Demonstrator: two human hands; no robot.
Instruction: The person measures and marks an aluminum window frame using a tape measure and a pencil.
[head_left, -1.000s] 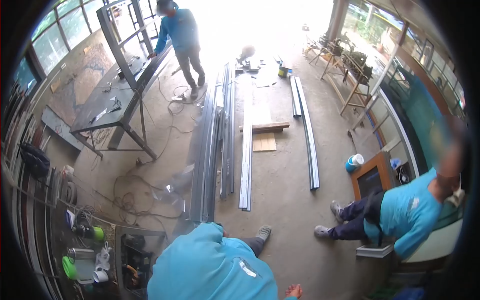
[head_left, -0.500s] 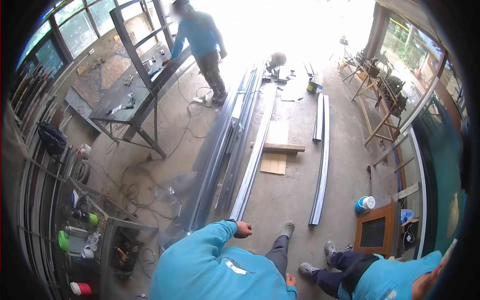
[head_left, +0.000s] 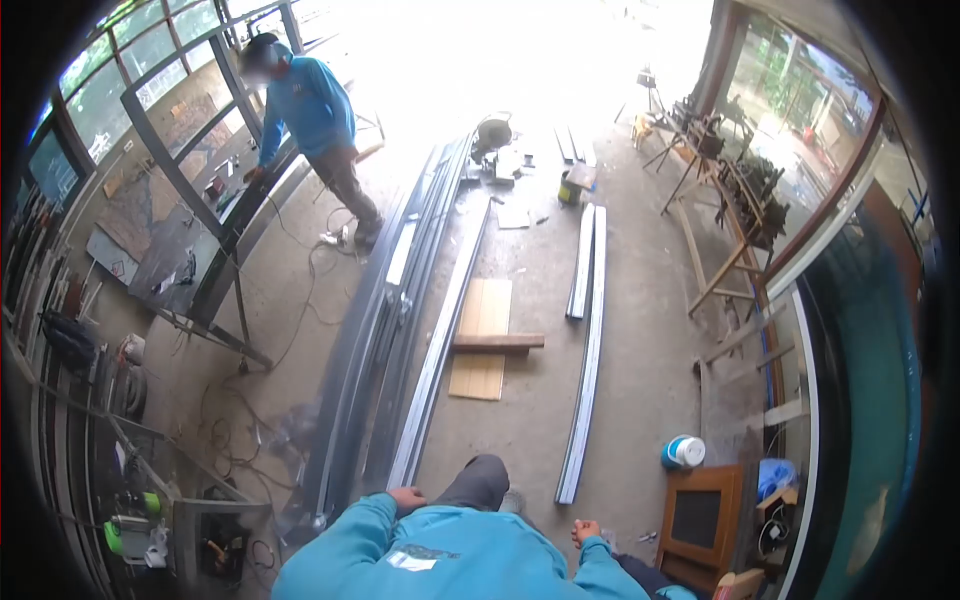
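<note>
My left hand [head_left: 405,498] hangs beside my raised knee [head_left: 478,482], fingers curled in and holding nothing I can see. It overlaps the near end of a long pale metal profile [head_left: 440,345] lying on the floor. To the right, my right hand [head_left: 587,533] is held low in front of my blue sleeve, its fingers folded together with nothing showing in them. Beyond it, a pair of metal profiles [head_left: 582,390] lies on the concrete. Left of the single profile runs a bundle of dark long profiles [head_left: 375,330].
A wooden beam [head_left: 498,342] crosses a light board [head_left: 475,378]. Cables [head_left: 225,440] snake over the floor at left. A co-worker [head_left: 310,110] stands at a workbench [head_left: 165,255]. At right are a blue-white jug [head_left: 685,452], a framed wooden panel [head_left: 700,520] and a rack [head_left: 735,190].
My view has turned and moved forward, so the profiles sit farther left. My left hand has drawn back beside my knee. The person at lower right is now mostly out of view.
</note>
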